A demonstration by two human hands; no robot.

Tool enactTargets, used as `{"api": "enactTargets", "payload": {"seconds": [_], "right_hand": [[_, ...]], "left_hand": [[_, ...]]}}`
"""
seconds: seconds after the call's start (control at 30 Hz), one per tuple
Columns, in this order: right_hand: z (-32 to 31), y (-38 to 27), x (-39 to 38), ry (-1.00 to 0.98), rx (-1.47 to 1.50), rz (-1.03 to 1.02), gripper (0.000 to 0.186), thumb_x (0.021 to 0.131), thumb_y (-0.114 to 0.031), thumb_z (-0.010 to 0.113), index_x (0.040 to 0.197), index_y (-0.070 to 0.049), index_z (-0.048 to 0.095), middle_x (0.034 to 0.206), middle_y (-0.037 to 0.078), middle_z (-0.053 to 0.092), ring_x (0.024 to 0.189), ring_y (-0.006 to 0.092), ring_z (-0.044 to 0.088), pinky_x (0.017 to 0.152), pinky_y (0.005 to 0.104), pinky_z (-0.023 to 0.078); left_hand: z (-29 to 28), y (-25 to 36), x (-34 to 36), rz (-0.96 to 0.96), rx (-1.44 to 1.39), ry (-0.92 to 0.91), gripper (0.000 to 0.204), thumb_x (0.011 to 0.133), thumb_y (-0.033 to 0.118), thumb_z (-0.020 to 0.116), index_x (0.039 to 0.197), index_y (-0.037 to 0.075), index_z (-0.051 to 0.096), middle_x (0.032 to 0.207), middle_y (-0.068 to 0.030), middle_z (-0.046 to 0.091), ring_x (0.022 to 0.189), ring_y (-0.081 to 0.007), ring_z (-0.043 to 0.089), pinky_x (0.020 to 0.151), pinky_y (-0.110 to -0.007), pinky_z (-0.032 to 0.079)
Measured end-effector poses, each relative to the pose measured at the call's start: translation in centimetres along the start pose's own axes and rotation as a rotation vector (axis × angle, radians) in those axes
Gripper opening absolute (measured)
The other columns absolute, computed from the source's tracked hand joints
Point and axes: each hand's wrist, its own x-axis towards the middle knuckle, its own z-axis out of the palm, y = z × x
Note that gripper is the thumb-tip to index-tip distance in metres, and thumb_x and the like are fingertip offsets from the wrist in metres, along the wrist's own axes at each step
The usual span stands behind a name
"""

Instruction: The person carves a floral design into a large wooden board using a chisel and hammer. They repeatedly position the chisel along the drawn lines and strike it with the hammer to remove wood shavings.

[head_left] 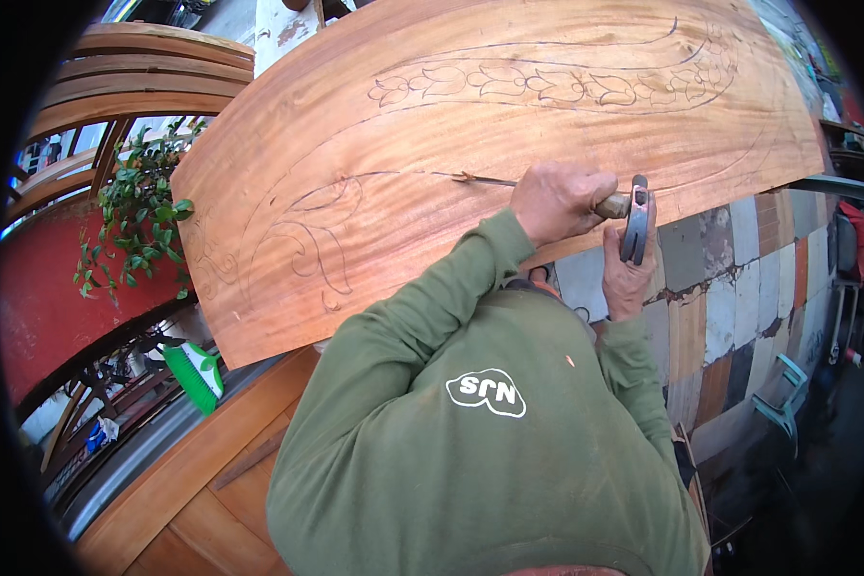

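Observation:
My left hand (pixel 559 200) is closed around the wooden handle (pixel 612 205) of a chisel. Its thin metal blade (pixel 494 181) points left, and the tip meets a pencilled curve on a large reddish-brown wood panel (pixel 432 144). A small curled wood shaving (pixel 465 177) sits at the tip. My right hand (pixel 628 278) grips a hammer, whose grey metal head (pixel 636 219) is at the butt of the chisel handle; whether they touch, I cannot tell. Most of the hammer's handle is hidden. Flower and leaf outlines (pixel 547 84) are drawn along the panel's far side, with scrolls (pixel 307 235) at the left.
A leafy plant (pixel 139 206) hangs by the panel's left edge, near a slatted wooden bench (pixel 149 72). Below it is a green and white brush (pixel 194 374). Panelled wood (pixel 226 480) lies at the lower left. Patchwork tiles (pixel 730 278) cover the floor at right, near a pale blue stool (pixel 782 403).

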Motion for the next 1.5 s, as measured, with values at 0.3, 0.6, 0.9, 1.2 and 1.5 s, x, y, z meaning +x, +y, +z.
{"api": "enactTargets", "payload": {"seconds": [0.3, 0.6, 0.9, 1.2, 1.5], "right_hand": [[-5.3, -2.9, 5.4, 0.661, 0.555, 0.285, 0.053, 0.103, -0.014, 0.073, 0.151, -0.009, 0.051, 0.084, -0.001, 0.058, 0.063, 0.0071, 0.05, 0.056, 0.0265, 0.044], [-9.6, -1.6, 7.9, 0.41, 0.519, 0.288, 0.072, 0.102, -0.009, 0.073, 0.163, -0.013, 0.036, 0.09, 0.001, 0.059, 0.058, 0.0072, 0.045, 0.055, 0.0275, 0.045], [-4.1, 1.6, 1.0, -0.048, -0.037, 0.155, 0.078, 0.102, -0.004, 0.071, 0.17, -0.013, 0.032, 0.109, 0.0, 0.067, 0.079, 0.0078, 0.054, 0.07, 0.0241, 0.048], [0.7, -1.0, 1.0, 0.287, 0.334, 0.255, 0.043, 0.101, -0.002, 0.07, 0.139, -0.01, 0.051, 0.105, 0.003, 0.06, 0.078, 0.0072, 0.056, 0.07, 0.0268, 0.051], [-9.1, -1.5, 6.7, 0.467, 0.529, 0.273, 0.041, 0.104, -0.004, 0.067, 0.142, -0.012, 0.055, 0.085, 0.0, 0.059, 0.064, 0.0073, 0.049, 0.058, 0.0254, 0.046]], "left_hand": [[0.4, -0.4, 0.0, 0.023, -0.052, 0.028, 0.027, 0.083, 0.027, 0.082, 0.088, 0.014, 0.059, 0.076, -0.0069, 0.065, 0.069, -0.031, 0.068, 0.056, -0.045, 0.053], [0.5, -0.8, -0.4, -0.029, 0.045, 0.051, 0.026, 0.085, 0.027, 0.08, 0.086, 0.014, 0.058, 0.073, -0.0078, 0.064, 0.068, -0.0315, 0.069, 0.056, -0.046, 0.052], [0.1, -0.8, -0.3, 0.004, 0.053, 0.048, 0.025, 0.088, 0.03, 0.079, 0.088, 0.014, 0.059, 0.072, -0.0075, 0.063, 0.067, -0.0313, 0.068, 0.056, -0.046, 0.052], [0.7, -1.6, 0.0, 0.003, 0.033, 0.04, 0.026, 0.089, 0.031, 0.078, 0.087, 0.015, 0.058, 0.073, -0.0072, 0.064, 0.068, -0.0308, 0.069, 0.056, -0.045, 0.053], [-0.4, -1.4, -1.0, -0.011, 0.046, 0.035, 0.026, 0.083, 0.026, 0.081, 0.089, 0.014, 0.058, 0.076, -0.0061, 0.065, 0.073, -0.0296, 0.07, 0.059, -0.045, 0.054]]}}
